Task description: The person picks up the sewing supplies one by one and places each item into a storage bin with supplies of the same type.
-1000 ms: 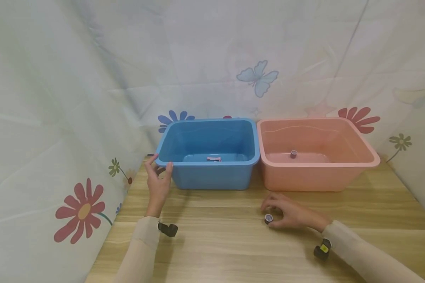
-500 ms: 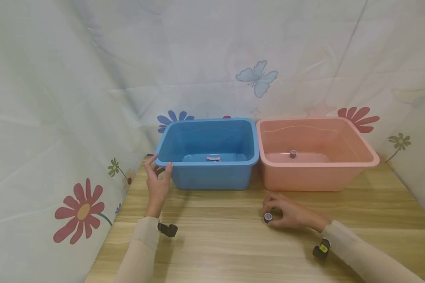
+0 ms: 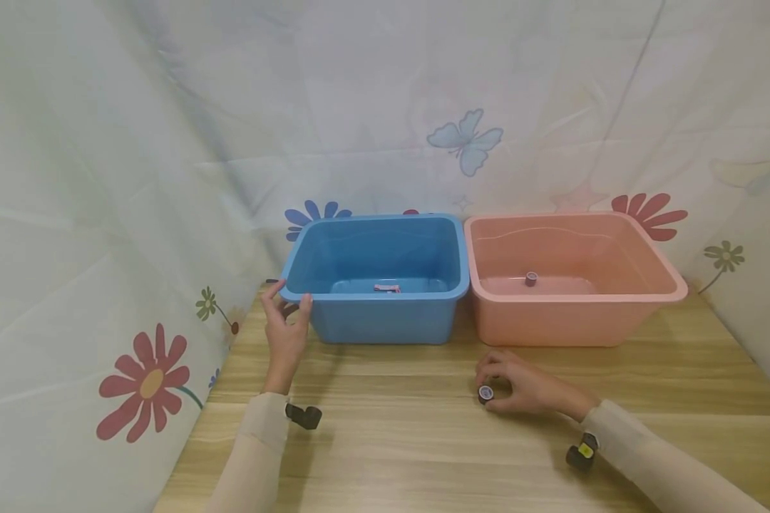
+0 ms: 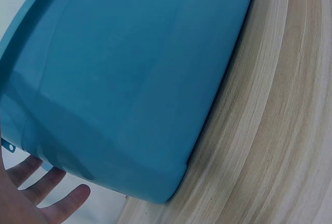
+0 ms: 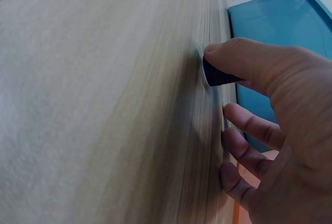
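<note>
Between its thumb and index finger, my right hand (image 3: 525, 385) pinches a small dark cylinder (image 3: 485, 395) with a pale printed round end facing up. In the right wrist view the cylinder (image 5: 215, 73) meets the wooden table, and the other fingers are bent near the surface. My left hand (image 3: 286, 335) grips the front left corner of the blue tub (image 3: 385, 318) at its rim, thumb in front and fingers along the side. The left wrist view shows spread fingertips (image 4: 72, 201) beside the tub wall. The cylinder's exact kind cannot be told.
A pink tub (image 3: 552, 323) stands right of the blue one, with a similar small cylinder (image 3: 531, 279) inside. A small pink-and-white strip (image 3: 388, 288) lies in the blue tub. A patterned curtain (image 3: 385, 107) rises behind the wooden table (image 3: 391, 442).
My right hand's fingers have drawn in around the small dark cylinder, which has barely shifted on the table. My left hand stays on the blue tub's corner.
</note>
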Motion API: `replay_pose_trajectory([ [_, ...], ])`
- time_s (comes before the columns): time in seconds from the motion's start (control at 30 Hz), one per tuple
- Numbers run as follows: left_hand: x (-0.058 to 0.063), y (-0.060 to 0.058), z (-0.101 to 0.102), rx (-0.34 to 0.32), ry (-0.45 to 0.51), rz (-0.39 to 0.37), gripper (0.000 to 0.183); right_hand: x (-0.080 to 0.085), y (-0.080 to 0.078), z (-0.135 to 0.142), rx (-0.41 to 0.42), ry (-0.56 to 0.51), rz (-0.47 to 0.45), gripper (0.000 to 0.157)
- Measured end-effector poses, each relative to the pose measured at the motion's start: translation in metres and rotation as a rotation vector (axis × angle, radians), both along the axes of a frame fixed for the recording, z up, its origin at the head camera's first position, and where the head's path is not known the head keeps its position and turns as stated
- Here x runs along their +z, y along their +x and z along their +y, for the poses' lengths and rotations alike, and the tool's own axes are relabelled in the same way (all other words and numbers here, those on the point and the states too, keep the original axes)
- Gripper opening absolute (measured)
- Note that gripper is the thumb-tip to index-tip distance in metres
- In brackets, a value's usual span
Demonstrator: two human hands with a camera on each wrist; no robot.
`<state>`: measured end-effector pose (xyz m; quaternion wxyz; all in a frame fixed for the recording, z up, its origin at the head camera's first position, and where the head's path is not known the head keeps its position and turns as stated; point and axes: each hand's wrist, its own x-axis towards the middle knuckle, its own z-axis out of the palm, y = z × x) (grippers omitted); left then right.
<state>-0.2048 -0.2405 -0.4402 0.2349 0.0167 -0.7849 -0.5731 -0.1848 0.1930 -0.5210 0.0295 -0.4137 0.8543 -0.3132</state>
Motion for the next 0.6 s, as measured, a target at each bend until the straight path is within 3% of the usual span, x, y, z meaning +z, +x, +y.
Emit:
replay_pose_trajectory([
  [0.6,-0.0025,-0.0015,-0.0008,-0.002,0.004,0.005,0.065,0.0038,-0.0002,0.0005,-0.011,0.009,-0.057,0.027],
])
